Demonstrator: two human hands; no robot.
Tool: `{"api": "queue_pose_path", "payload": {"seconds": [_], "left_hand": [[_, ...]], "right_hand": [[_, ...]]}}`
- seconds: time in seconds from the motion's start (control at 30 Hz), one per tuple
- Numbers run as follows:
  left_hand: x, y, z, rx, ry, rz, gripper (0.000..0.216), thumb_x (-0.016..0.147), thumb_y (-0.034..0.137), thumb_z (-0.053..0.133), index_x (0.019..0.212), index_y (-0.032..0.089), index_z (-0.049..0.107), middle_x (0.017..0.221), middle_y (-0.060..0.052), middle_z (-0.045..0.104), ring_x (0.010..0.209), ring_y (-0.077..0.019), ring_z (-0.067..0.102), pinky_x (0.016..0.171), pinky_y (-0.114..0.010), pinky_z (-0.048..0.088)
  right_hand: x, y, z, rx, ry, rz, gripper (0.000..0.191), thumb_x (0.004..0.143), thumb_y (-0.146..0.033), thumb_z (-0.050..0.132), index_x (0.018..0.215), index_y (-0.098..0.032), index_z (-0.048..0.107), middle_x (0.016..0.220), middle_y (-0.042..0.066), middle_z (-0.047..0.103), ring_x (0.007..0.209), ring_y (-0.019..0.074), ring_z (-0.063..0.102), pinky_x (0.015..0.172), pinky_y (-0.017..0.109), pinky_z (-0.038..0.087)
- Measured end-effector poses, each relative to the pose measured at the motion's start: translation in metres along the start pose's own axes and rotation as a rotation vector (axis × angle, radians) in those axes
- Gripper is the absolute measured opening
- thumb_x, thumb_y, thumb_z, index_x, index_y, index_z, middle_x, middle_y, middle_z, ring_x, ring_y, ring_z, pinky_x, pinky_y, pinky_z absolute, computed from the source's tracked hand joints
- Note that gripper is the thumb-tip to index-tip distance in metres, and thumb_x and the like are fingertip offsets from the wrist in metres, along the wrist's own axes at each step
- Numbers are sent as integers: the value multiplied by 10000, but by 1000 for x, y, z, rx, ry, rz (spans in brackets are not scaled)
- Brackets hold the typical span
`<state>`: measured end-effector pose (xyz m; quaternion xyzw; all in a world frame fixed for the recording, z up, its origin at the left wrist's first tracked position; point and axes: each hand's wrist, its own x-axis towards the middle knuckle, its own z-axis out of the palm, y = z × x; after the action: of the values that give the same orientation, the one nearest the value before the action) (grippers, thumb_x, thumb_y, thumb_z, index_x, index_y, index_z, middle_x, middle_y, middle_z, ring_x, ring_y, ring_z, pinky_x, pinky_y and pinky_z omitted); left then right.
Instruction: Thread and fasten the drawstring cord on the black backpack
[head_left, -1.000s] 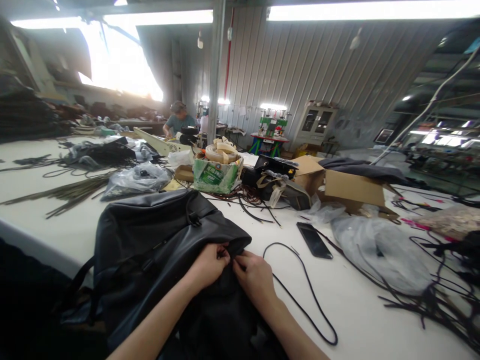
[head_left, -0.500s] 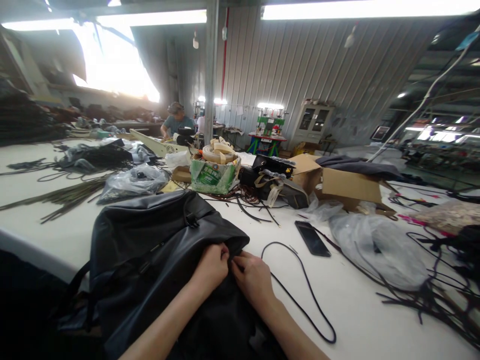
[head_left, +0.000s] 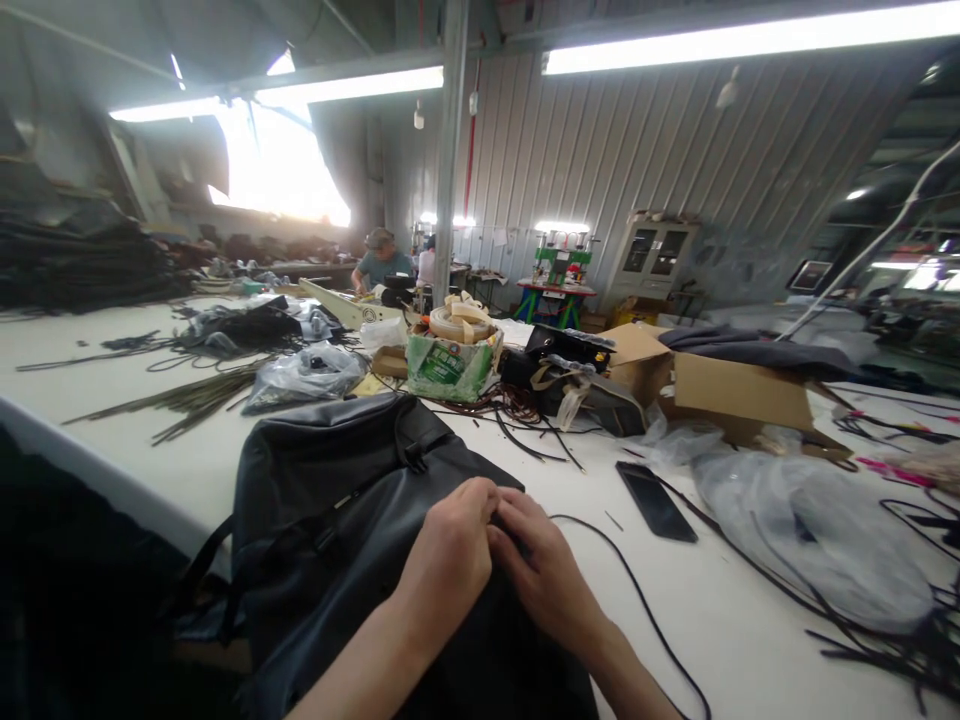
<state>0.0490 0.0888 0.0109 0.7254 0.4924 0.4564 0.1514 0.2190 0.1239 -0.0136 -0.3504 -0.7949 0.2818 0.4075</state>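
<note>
Head view: the black bag (head_left: pixel 330 510) lay at lower centre on the white counter (head_left: pixel 720 610), soft, limp, probably slick-faced; its folded edge looked the best hold. The left hand (head_left: pixel 450 560) and right hand (head_left: pixel 551 575) met there, fingers curled, pinching something hidden between them. The black cord (head_left: pixel 645 610) ran out of frame.

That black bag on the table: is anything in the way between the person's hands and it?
Nothing visible. The left hand and right hand rest together directly on the black bag; the black cord lies beside them.
</note>
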Motion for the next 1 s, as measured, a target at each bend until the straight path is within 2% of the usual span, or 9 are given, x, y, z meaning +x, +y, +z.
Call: {"api": "queue_pose_path", "payload": {"seconds": [0.07, 0.17, 0.27, 0.47, 0.6, 0.67, 0.73, 0.9, 1.0], "left_hand": [[0, 11, -8, -44, 84, 49, 225, 1081, 112, 447, 1018, 239, 622, 920, -32, 707, 857, -211, 686, 809, -328, 492], [-4, 17, -18, -2, 129, 128, 252, 1107, 119, 442, 1089, 240, 663, 998, -37, 753, 914, -204, 714, 857, -317, 521], [-12, 12, -27, 54, 171, 182, 252, 1129, 128, 451, 1109, 230, 680, 1016, -46, 755, 944, -205, 708, 885, -324, 526], [-23, 1, -49, 165, 190, 37, 237, 1115, 183, 545, 1033, 242, 759, 941, -34, 772, 888, -227, 696, 866, -375, 524], [-27, -7, -57, -9, 269, -20, 391, 1088, 213, 579, 1440, 280, 735, 1208, -48, 843, 1131, -233, 775, 983, -336, 631], [-27, -10, -54, -124, 276, -58, 504, 1083, 245, 579, 1582, 284, 638, 1311, -55, 827, 1191, -230, 788, 988, -323, 665], [-25, -12, -48, -242, 281, -133, 510, 1092, 316, 596, 1601, 286, 622, 1342, -63, 818, 1184, -236, 802, 985, -331, 682], [-14, -10, -24, -569, 442, -307, 473, 1076, 495, 664, 1473, 244, 715, 1319, -101, 825, 1203, -265, 803, 1035, -374, 674], [-10, -9, -16, -578, 541, -313, 413, 1064, 528, 666, 1322, 222, 768, 1230, -110, 850, 1157, -268, 815, 1036, -379, 661]], "right_hand": [[3, -15, 6, 166, -76, 2, 279, 1128, -377, 532, 1225, -265, 769, 1265, 91, 746, 1162, 261, 675, 1085, 412, 560], [5, -26, 18, 292, -30, 9, 339, 1147, -455, 499, 1067, -234, 744, 1039, 60, 712, 1036, 236, 663, 1027, 373, 559], [6, -27, 26, 382, -38, 46, 367, 1152, -511, 492, 1086, -236, 726, 1008, 42, 685, 1018, 227, 653, 996, 350, 546], [3, -29, 42, 295, -61, 79, 439, 1146, -543, 502, 940, -211, 703, 900, 20, 688, 856, 193, 621, 824, 298, 504], [3, -33, 46, 359, -25, 133, 480, 1143, -577, 489, 999, -218, 773, 958, 47, 751, 915, 218, 690, 902, 316, 526], [5, -34, 47, 413, -39, 145, 507, 1129, -610, 504, 984, -207, 775, 952, 57, 747, 927, 229, 682, 916, 324, 529], [8, -35, 50, 449, -63, 148, 525, 1115, -636, 520, 946, -192, 743, 889, 43, 700, 872, 213, 632, 860, 312, 512], [15, -43, 58, 456, -52, 178, 553, 1076, -666, 575, 851, -169, 663, 783, 1, 551, 747, 157, 427, 684, 295, 372], [16, -49, 61, 496, -56, 186, 565, 1062, -674, 589, 834, -163, 663, 775, 6, 551, 743, 156, 421, 672, 300, 356]]}}
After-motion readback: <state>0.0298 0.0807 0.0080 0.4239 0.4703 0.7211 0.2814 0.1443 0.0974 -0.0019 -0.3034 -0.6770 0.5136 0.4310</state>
